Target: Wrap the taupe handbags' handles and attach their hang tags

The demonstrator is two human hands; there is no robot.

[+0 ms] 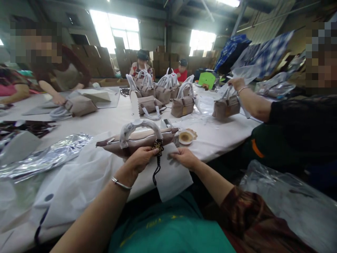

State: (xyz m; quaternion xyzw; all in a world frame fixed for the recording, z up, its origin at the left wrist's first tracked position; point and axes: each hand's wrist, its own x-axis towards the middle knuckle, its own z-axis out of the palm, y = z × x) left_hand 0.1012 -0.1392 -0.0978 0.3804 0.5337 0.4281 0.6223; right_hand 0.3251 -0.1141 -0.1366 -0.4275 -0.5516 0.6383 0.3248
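A taupe handbag (139,138) with wrapped white handles (142,124) lies on the white-covered table right in front of me. My left hand (142,158) is closed, pinching a dark ornamental charm (158,147) at the bag's near side; a black cord hangs from it. My right hand (186,158) is closed on the edge of a thin white sheet (173,177), which hangs over the table edge beside the charm. Just past my right hand sits a small round dish (185,137) with something yellowish in it.
More taupe handbags (183,106) stand across the table (116,116). A person at the right holds a bag (226,106); another at the left handles one (81,105). Silvery plastic (60,151) and white cloth (76,186) lie at left, clear plastic (289,200) at lower right.
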